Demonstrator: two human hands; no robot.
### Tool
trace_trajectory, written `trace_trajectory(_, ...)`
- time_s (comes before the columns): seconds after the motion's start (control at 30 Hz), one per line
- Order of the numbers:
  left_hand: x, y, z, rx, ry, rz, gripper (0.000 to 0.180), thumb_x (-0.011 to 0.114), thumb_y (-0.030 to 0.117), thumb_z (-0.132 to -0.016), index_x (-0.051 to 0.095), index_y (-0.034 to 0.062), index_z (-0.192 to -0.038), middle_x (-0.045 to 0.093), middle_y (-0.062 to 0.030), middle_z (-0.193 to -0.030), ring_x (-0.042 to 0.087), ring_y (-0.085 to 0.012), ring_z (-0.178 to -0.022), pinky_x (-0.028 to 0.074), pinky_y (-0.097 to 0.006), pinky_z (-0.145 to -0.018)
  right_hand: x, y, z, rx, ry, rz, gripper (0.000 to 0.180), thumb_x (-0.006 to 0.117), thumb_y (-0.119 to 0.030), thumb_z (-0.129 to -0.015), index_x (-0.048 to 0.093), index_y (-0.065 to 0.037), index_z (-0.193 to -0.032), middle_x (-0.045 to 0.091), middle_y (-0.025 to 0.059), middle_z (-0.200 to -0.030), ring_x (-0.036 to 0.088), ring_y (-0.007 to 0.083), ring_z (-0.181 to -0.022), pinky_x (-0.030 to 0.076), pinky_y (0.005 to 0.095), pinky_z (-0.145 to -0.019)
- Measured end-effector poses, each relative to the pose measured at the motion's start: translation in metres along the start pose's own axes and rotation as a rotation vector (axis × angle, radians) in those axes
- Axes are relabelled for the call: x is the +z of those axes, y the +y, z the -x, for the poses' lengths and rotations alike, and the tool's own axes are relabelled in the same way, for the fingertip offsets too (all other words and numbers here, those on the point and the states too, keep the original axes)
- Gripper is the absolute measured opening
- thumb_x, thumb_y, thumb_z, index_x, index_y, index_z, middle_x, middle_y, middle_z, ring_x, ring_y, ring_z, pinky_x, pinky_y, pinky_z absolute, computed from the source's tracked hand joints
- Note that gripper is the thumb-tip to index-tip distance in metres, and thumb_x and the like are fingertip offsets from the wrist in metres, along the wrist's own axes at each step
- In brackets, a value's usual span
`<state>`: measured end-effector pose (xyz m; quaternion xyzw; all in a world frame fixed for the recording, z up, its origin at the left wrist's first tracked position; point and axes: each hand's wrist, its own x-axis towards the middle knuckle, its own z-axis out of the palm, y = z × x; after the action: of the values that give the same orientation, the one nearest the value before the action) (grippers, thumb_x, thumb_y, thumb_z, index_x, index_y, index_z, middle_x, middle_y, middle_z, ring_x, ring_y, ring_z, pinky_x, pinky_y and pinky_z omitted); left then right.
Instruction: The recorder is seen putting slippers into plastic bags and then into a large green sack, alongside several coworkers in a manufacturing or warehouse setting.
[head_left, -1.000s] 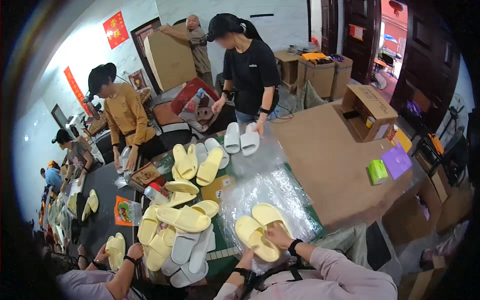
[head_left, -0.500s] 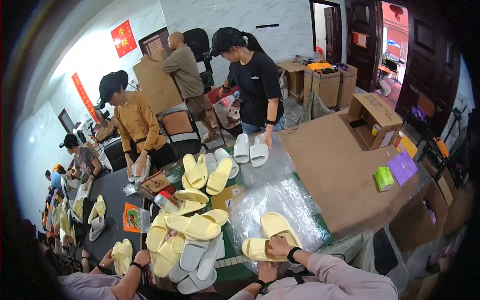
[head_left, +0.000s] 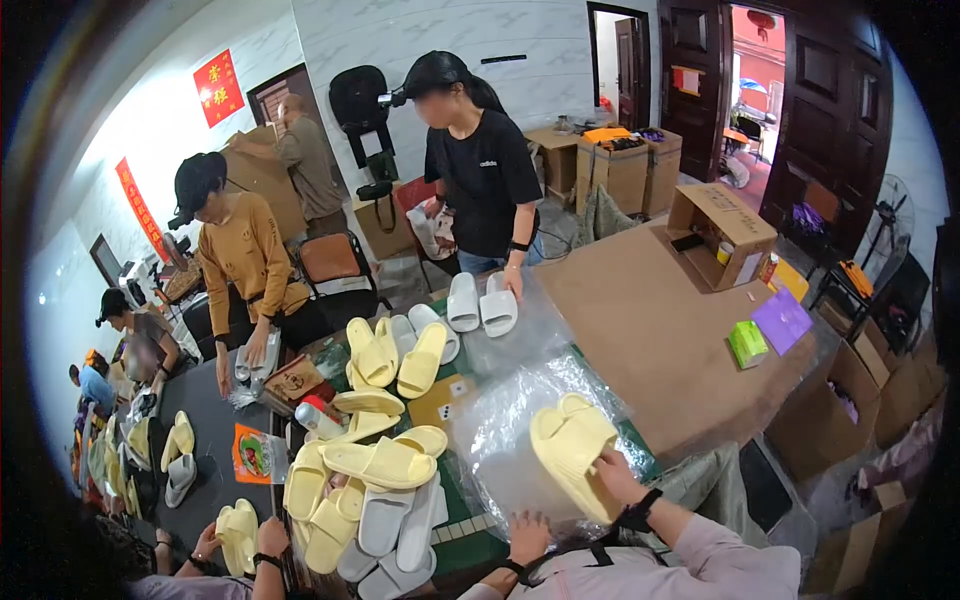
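Observation:
In my right hand [head_left: 619,478] is a pair of pale yellow slide slippers [head_left: 568,440], lifted and tilted. My fingers close round the near right side of the pair, and part of the grip is hidden behind it. Under the slippers lie clear plastic bags [head_left: 500,440]. My left hand [head_left: 529,538] rests at the near edge of the plastic, fingers spread and holding nothing. Just left of it is a heap of yellow slippers [head_left: 380,462] and grey slippers [head_left: 415,525].
Across the table a person in black [head_left: 485,165] touches grey slippers [head_left: 498,308]. At lower left another person's hands hold yellow slippers [head_left: 238,535]. A cardboard box [head_left: 725,235], a green packet [head_left: 747,344] and a purple bag [head_left: 781,321] stand at right.
My right hand has raised the yellow slippers off the plastic, turned them together and moved slightly right. My left hand now lies flat with its fingers spread. The view has shifted slightly.

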<state>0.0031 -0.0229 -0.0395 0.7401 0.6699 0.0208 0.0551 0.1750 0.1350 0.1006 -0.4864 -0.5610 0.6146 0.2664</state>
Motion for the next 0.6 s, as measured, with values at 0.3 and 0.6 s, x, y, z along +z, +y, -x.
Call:
trace_trajectory(0.3, -0.035, -0.017, -0.018, -0.189, 0.131, 0.446, 0.025, 0.049, 0.017, -0.08, 0.057, 0.0104, -0.103, 0.061, -0.0124, -0.097, 0.058, -0.035, -0.094, 0.043, -0.048, -0.085, -0.037, -0.032, 0.059, 0.028, -0.37, 0.232, 0.045, 0.056, -0.016, -0.081, 0.048, -0.001, -0.123, 0.055, 0.0081, -0.115, 0.049, 0.0175, -0.106, 0.039, 0.0291, -0.091)
trace_trajectory(0.6, 0.036, -0.045, -0.023, -0.311, 0.281, 1.037, 0.034, 0.06, 0.03, -0.074, 0.061, 0.0127, -0.103, 0.064, -0.0133, -0.093, 0.06, -0.0336, -0.085, 0.049, -0.044, -0.071, -0.022, -0.073, 0.07, 0.261, -0.748, 0.194, 0.032, 0.052, -0.011, -0.088, 0.053, 0.001, -0.118, 0.058, -0.0013, -0.106, 0.049, 0.0077, -0.093, 0.041, 0.0232, -0.082)
